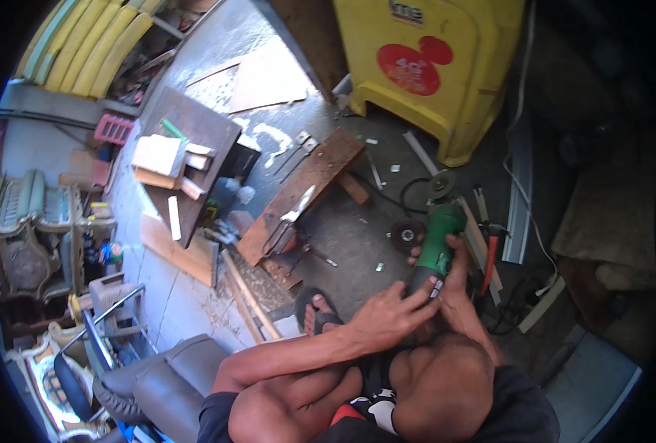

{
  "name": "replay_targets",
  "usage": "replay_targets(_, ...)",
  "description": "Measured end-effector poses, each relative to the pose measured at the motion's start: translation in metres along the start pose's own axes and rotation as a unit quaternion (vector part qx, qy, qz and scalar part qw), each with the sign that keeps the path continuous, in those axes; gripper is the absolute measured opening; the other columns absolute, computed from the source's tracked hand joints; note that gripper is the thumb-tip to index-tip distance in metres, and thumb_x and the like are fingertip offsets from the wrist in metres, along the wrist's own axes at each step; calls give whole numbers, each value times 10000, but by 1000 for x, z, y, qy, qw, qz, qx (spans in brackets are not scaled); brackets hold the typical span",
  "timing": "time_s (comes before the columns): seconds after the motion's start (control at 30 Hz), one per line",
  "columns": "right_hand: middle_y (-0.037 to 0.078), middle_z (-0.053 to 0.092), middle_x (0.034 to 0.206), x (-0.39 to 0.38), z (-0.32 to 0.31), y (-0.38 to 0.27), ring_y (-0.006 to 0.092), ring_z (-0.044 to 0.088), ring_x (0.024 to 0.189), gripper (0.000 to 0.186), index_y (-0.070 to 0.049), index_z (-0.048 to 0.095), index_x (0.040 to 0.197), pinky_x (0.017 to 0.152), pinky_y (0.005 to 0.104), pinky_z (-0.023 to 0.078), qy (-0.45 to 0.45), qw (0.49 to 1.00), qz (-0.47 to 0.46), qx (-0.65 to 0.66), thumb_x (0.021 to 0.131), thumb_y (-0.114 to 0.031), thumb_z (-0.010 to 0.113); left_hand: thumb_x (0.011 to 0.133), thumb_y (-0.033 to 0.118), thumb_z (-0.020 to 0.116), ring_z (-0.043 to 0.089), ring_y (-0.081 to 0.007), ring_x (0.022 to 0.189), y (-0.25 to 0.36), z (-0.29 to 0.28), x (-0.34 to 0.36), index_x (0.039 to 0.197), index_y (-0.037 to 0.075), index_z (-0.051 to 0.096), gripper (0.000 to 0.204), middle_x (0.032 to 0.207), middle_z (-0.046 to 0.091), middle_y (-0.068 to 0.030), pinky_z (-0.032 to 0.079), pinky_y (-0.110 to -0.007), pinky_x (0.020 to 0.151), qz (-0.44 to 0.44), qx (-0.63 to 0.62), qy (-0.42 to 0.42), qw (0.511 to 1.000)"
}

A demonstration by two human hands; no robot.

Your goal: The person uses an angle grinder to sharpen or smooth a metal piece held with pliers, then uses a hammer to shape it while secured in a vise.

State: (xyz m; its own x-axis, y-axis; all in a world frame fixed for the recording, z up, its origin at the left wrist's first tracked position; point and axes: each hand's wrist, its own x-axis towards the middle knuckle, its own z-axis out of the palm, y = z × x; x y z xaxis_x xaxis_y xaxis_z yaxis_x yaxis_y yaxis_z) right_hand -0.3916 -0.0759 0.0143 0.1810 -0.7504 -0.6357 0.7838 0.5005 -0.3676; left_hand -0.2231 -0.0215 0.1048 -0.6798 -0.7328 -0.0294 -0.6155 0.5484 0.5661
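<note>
A green angle grinder (444, 221) with a dark rear end is held in front of my right knee, its disc (440, 184) pointing away from me. My right hand (457, 269) is wrapped round the grinder's body from the right. From the left, my left hand (391, 314) closes its fingers on the dark rear end, by a small pale patch whose nature I cannot make out. Just left of the grinder, a round dark disc (406, 234) lies on the floor. A hammer-like tool with a red handle (490, 258) lies to the right.
A low wooden bench (309, 188) with tools on it stands ahead. Left of it is a dark table (217, 140) with wood pieces. A yellow plastic panel (446, 81) stands at the far right. A white cable (516, 140) runs down the right. A grey cushioned seat (169, 380) is at my left.
</note>
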Motion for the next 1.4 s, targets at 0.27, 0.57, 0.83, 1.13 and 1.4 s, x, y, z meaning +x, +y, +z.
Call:
replay_targets(0.27, 135, 649, 1098, -6, -6, -2, 290, 722, 884, 668, -47, 526, 1373, 788, 468, 644, -118, 991, 9, 68, 838, -385, 740, 984, 532, 700, 553, -357, 1348, -23, 39, 1, 1533, -51, 243, 923, 1423, 522, -312, 465, -434, 1083, -278, -561, -78, 775)
replay_targets(0.57, 159, 691, 1060, 0, -24, -2, 321, 734, 916, 576, -11, 543, 1296, 848, 478, 633, -40, 996, 76, -18, 872, -328, 770, 934, 537, 743, 654, -405, 1215, -22, 39, 8, 1490, -61, 345, 909, 1290, 616, -339, 500, -468, 1018, -325, -454, -85, 826)
replay_targets(0.83, 152, 683, 1018, 1, -41, 0, 291, 717, 860, 453, -27, 578, 1236, 786, 440, 627, 39, 995, -39, -80, 837, -183, 722, 927, 493, 764, 685, -513, 1022, -23, 35, 10, 1530, -2, 297, 909, 1120, 648, -373, 529, -531, 853, -259, -326, -113, 902)
replay_targets(1.13, 136, 694, 1007, -3, -64, -164, 278, 736, 861, 456, -20, 570, 1248, 759, 443, 636, 111, 965, -154, -182, 878, -203, 764, 999, 285, 685, 669, -434, 1071, -58, 14, -18, 1317, 28, 630, 413, 1171, 667, -220, 531, -500, 926, -169, -215, -82, 958)
replay_targets(1.4, 143, 718, 1096, 106, -198, -320, 244, 705, 937, 771, 15, 589, 1359, 807, 386, 579, 250, 776, -226, -534, 754, -377, 861, 986, 184, 692, 696, -373, 961, -54, -15, -22, 1267, 35, 667, 319, 1100, 690, -195, 551, -440, 840, -237, -221, -6, 946)
